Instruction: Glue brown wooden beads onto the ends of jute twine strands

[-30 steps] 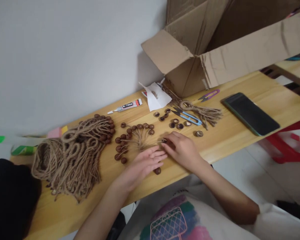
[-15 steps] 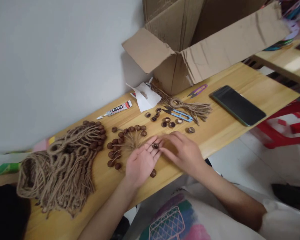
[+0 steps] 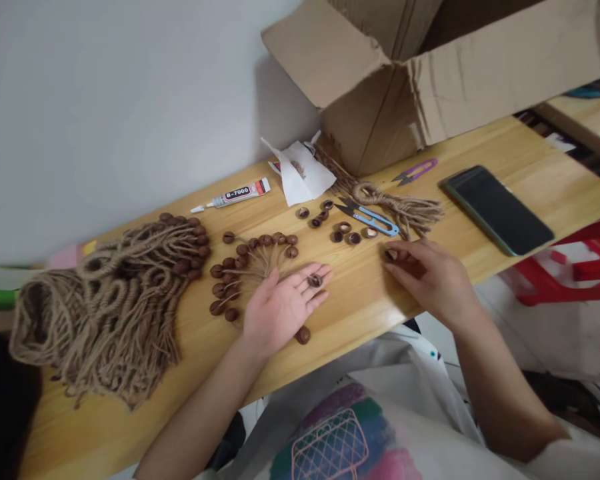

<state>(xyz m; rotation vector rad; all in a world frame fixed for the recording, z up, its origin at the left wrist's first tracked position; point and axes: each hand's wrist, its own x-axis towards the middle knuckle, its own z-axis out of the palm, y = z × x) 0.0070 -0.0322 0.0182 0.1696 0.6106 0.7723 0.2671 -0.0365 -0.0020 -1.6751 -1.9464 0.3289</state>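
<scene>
My left hand (image 3: 285, 307) lies palm up with its fingers stretched flat. A half nutshell (image 3: 315, 281), hollow side up, rests loose on those fingers. Over the table's front edge, my right hand (image 3: 427, 273) pinches another dark half nutshell (image 3: 391, 255) between thumb and fingertips. Several more half shells (image 3: 353, 238) lie scattered behind the hands. Beside my left hand, round brown nuts (image 3: 219, 291) with slits ring a fan of thin cords (image 3: 260, 267). One loose nut (image 3: 303, 335) sits just in front of that hand.
Knotted twine tassels (image 3: 115, 320) with brown nuts fill the left side. A glue tube (image 3: 240, 193), white paper (image 3: 305, 177), a twine bundle (image 3: 405, 207), blue snips (image 3: 370, 219) and purple snips (image 3: 417, 171) lie behind. A phone (image 3: 500, 207) is right; a cardboard box (image 3: 365, 127) stands at the back.
My right hand has moved right, away from my left palm, to where a lone half shell lay, and now pinches a shell. My left fingers have spread flatter. The view has shifted slightly.
</scene>
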